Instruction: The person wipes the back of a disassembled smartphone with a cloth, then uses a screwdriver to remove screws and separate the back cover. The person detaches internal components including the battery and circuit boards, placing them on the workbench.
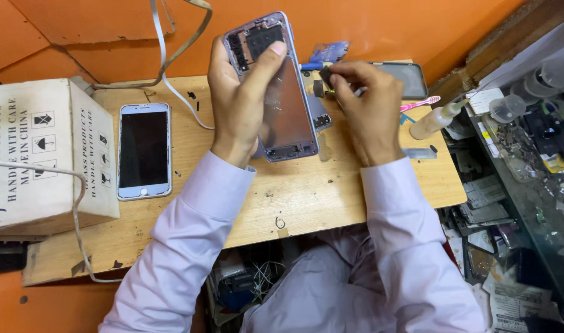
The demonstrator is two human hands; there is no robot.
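My left hand [237, 98] holds an opened phone frame [288, 105] upright above the wooden board [306, 197], thumb pressed on its upper inner part near the camera cutout. The frame is purple-edged with a shiny metal inner plate. My right hand [368, 108] is beside the frame's right edge, fingers pinched on a small dark part [326, 76]. A blue-handled tool [313, 66] lies just behind the fingers.
A white phone [144, 150] lies face up on the board's left, next to a cardboard box [41, 154] with a cable over it. Another dark phone [408, 77], a pink toothbrush [420, 103] and a small squeeze bottle [433, 121] lie at right. A cluttered glass counter [535, 160] stands far right.
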